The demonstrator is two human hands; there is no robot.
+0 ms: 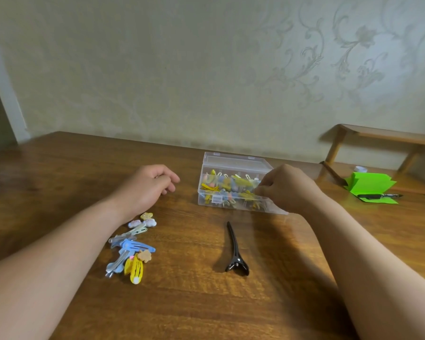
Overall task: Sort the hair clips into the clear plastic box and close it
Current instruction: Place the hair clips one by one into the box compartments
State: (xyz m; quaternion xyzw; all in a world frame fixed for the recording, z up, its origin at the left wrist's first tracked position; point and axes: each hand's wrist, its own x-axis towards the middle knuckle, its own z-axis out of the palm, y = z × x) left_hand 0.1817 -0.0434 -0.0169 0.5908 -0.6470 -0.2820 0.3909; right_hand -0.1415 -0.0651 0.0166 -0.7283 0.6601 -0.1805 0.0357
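Resting on the wooden table (187, 305), toward its far edge and right of centre, the clear plastic box (233, 161) is noted with its lid lying down over the base. A small white latch tab (217, 199) is seen on its near wall. Yellow, blue and pink clips (221, 187) are visible through the walls inside it.

Right hand (288, 188): placed at the near right corner of the box. Its fingers (264, 190) are curled and pressed against the box wall and lid edge there. Whether the box or a clip is gripped cannot be told, as the fingertips are blurred.

Left hand (146, 186): laid on the table left of the box and apart from it. The fingers are loosely curled and nothing is held.

A loose pile of hair clips (131, 249), blue, white, silver and yellow, is recorded nearer the front edge on the left, just beside the left forearm and well apart from the box and from the fingers of both hands. A long black clip (234, 250) lies alone near the table's middle, in front of the box and between the two forearms, touched by neither hand.

At the right edge, folded green paper (371, 185) with a black pen (379, 196) on it is noted. A small wooden shelf (383, 136) stands behind it.
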